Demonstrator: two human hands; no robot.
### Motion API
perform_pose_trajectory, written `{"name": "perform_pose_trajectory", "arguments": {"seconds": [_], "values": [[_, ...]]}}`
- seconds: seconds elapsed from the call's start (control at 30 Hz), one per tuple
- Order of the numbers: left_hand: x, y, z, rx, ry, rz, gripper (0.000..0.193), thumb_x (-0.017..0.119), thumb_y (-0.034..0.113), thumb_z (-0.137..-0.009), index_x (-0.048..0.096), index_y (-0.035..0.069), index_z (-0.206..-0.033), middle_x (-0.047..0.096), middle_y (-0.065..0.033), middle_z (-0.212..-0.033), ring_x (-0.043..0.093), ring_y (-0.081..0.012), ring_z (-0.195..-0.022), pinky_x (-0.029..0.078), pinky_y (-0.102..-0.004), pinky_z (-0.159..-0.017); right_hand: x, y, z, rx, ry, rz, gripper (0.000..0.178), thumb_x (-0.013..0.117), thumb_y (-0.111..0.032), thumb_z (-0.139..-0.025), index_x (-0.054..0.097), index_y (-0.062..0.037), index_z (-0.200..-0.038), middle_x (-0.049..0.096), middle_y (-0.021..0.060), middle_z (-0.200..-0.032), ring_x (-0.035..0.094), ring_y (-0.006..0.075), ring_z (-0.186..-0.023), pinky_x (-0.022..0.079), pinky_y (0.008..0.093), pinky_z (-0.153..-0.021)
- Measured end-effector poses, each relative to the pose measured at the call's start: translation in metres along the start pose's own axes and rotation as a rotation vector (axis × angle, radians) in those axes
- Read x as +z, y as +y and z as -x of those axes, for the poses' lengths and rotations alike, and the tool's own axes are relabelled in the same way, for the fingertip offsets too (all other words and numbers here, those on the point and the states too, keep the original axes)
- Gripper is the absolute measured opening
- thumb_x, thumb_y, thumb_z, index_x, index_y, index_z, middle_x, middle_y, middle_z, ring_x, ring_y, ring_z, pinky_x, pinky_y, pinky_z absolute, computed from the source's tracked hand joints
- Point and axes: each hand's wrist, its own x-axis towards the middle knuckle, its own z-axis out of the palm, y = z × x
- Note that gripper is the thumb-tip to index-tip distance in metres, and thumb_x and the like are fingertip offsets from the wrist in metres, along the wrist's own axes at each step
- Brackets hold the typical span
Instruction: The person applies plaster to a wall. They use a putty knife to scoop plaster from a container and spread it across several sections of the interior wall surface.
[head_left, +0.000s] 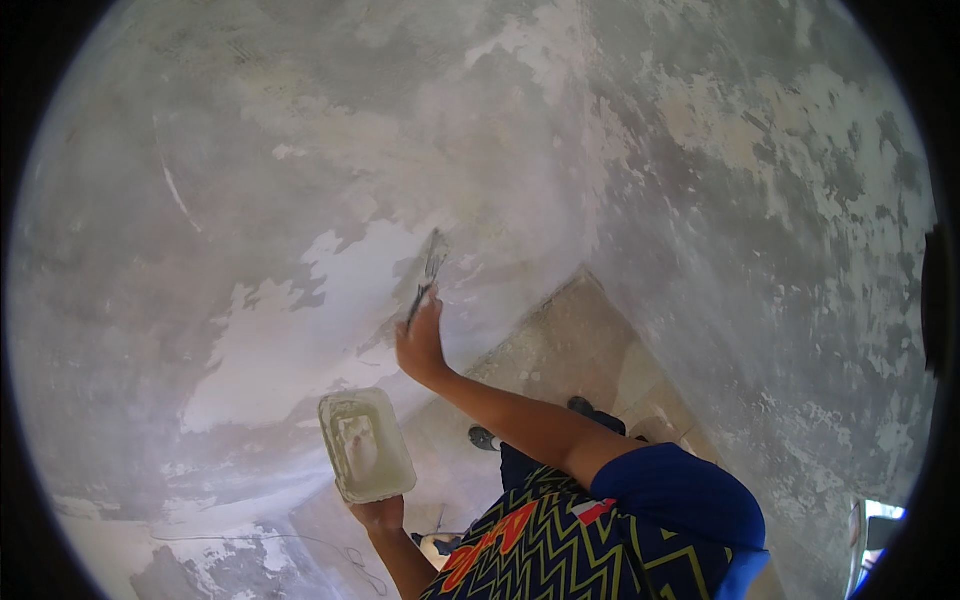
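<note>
Metal-bladed putty knife with a dark handle – in your right hand, fingers closed round it, blade at the mottled grey plaster wall; contact can't be told. Just beside it, a smooth white patch. Below, your left hand grasps the lower end of a cream rectangular plastic tub holding pale paste. Risks, judged: a one-ended grip could tip the tub – spilling paste; a steep blade could gouge the patch.

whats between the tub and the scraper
The head view shows only a stretch of wall, partly white, between the tub and the near end of the scraper, which the right hand grips.
</note>
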Motion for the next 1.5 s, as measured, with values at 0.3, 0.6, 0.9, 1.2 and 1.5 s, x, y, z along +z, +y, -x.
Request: {"name": "perform_pose_trajectory", "arguments": {"seconds": [0.3,0.6,0.9,1.2,1.5], "values": [[0.038,0.0,-0.02,-0.066,-0.09,0.084,0.053,0.044,0.041,-0.105,0.05,0.01,-0.148,0.055,-0.0067,-0.147,0.056,-0.0275,-0.13,0.052,-0.0463,-0.105,-0.111,0.115,-0.052,0.304,0.247,0.217,0.052,0.06,-0.009,-0.089,0.047,0.0149,-0.133,0.058,0.0335,-0.115,0.057,0.0475,-0.111,0.042,0.0527,-0.099],[0.018,-0.009,-0.008,0.012,-0.01,0.068,0.055,0.046,0.041,-0.104,0.048,0.01,-0.149,0.053,-0.0077,-0.15,0.053,-0.0289,-0.134,0.05,-0.0491,-0.108,-0.109,0.019,-0.075,0.325,0.076,0.087,0.038,0.063,-0.006,-0.079,0.063,0.0125,-0.112,0.064,0.0247,-0.077,0.067,0.0377,-0.074,0.051,0.0438,-0.069],[0.029,-0.003,-0.02,-0.033,-0.104,0.148,0.055,0.048,0.041,-0.104,0.048,0.01,-0.15,0.051,-0.007,-0.152,0.052,-0.0294,-0.135,0.048,-0.0483,-0.11,-0.147,0.056,-0.031,0.258,0.121,0.066,0.049,0.06,0.001,-0.085,0.053,0.0141,-0.131,0.064,0.0304,-0.11,0.065,0.0419,-0.097,0.05,0.0424,-0.086],[0.021,-0.005,-0.011,0.019,-0.136,0.101,0.054,0.045,0.04,-0.105,0.046,0.012,-0.151,0.051,-0.0064,-0.152,0.052,-0.0295,-0.135,0.048,-0.0477,-0.11,0.012,0.051,-0.077,-0.016,0.209,0.345,0.082,0.067,-0.01,-0.087,0.021,0.024,-0.146,0.037,0.0422,-0.145,0.036,0.0541,-0.139,0.026,0.0514,-0.121],[0.016,-0.005,-0.031,0.002,-0.122,0.249,0.051,0.046,0.039,-0.106,0.048,0.014,-0.15,0.054,-0.0063,-0.15,0.057,-0.0313,-0.131,0.051,-0.0502,-0.107,-0.112,0.065,0.016,-0.122,-0.126,0.275,0.068,0.062,-0.005,-0.083,0.036,0.0164,-0.143,0.051,0.0345,-0.122,0.052,0.0491,-0.115,0.042,0.052,-0.101]]}}
